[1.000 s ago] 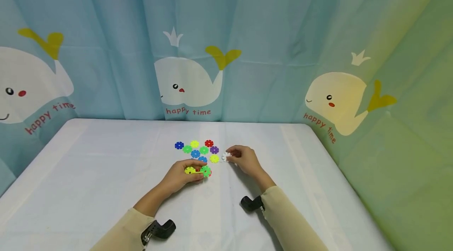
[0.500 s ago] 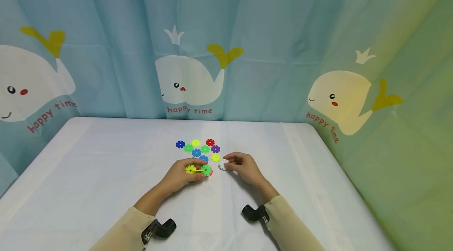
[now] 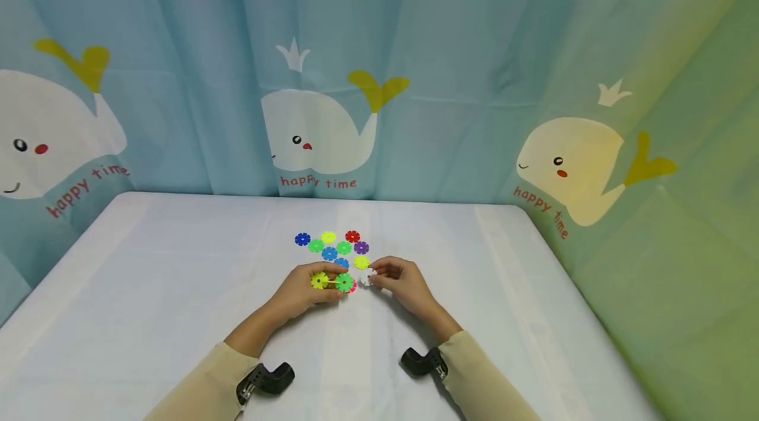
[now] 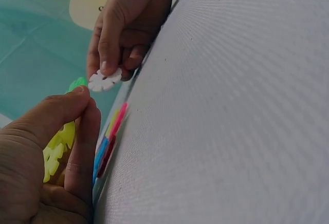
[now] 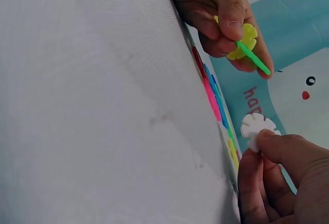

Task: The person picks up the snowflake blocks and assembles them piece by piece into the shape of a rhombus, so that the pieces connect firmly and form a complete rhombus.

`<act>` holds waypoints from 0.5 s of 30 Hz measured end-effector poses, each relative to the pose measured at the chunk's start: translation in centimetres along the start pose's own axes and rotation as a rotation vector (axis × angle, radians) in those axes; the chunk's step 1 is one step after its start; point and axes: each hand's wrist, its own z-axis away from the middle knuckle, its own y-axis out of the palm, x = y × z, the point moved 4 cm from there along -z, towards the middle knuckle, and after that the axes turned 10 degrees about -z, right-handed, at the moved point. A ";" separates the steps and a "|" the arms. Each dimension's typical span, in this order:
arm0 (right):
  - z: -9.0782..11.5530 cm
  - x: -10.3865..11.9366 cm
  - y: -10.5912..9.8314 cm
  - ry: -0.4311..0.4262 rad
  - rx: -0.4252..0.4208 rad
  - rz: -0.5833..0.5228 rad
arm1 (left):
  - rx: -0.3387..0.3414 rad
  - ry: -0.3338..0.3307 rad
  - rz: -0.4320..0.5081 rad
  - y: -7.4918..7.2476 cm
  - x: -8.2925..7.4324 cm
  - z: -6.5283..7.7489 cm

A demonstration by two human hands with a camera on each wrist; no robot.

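Observation:
In the head view my left hand (image 3: pixel 298 290) holds a small joined chain of snowflake discs: a yellow disc (image 3: pixel 319 280) at one end and a green disc (image 3: pixel 344 282) at the other, with a thin yellow edge between. Its thumb and fingers pinch the chain; the right wrist view shows the green disc (image 5: pixel 253 58) edge-on. My right hand (image 3: pixel 409 284) pinches a white snowflake disc (image 3: pixel 367 277) by its rim, between thumb and fingers. The white disc stands just right of the green one, with a small gap in the right wrist view.
Beyond the hands, several loose snowflake discs lie on the white table (image 3: pixel 196 289), among them dark blue (image 3: pixel 302 239), red (image 3: pixel 352 236) and purple (image 3: pixel 361 248). A pink disc (image 3: pixel 353 285) lies partly behind the green one. A whale-print curtain (image 3: pixel 450 78) hangs behind the table.
My right hand has moved left and slightly nearer, bringing the white disc close to the green one. My left hand keeps its hold on the chain, almost still.

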 end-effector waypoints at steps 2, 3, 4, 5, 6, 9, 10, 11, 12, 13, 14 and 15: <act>0.0 0.0 0.0 -0.002 0.003 -0.020 | 0.002 -0.012 0.007 0.0 0.0 0.0; 0.0 -0.1 0.0 -0.004 0.008 -0.030 | 0.004 -0.017 0.014 0.0 0.0 0.0; 0.0 -0.1 0.0 -0.005 0.013 -0.043 | 0.004 -0.021 0.019 0.0 0.0 0.0; 0.0 -0.1 0.1 -0.005 0.021 -0.059 | 0.003 -0.022 0.020 0.0 0.0 0.0; 0.0 0.0 0.1 -0.004 0.028 -0.074 | 0.003 -0.025 0.022 0.0 -0.1 0.0; 0.0 0.0 0.2 -0.009 0.043 -0.118 | 0.000 -0.024 0.024 0.0 0.0 0.0; 0.0 0.0 0.3 -0.009 0.046 -0.133 | -0.001 -0.019 0.019 0.0 0.0 0.0; 0.0 0.0 0.4 -0.010 0.050 -0.143 | 0.000 -0.015 0.020 0.0 0.0 0.0; 0.0 0.0 0.5 -0.013 0.052 -0.151 | 0.002 -0.014 0.022 -0.1 0.0 0.0; 0.0 0.0 0.5 -0.012 0.051 -0.157 | 0.004 -0.010 0.026 -0.1 0.0 0.0; 0.0 0.0 0.6 -0.013 0.052 -0.158 | 0.005 -0.004 0.023 -0.1 0.0 0.0; 0.0 0.0 0.8 -0.018 0.055 -0.161 | 0.007 -0.001 0.022 -0.1 0.0 0.0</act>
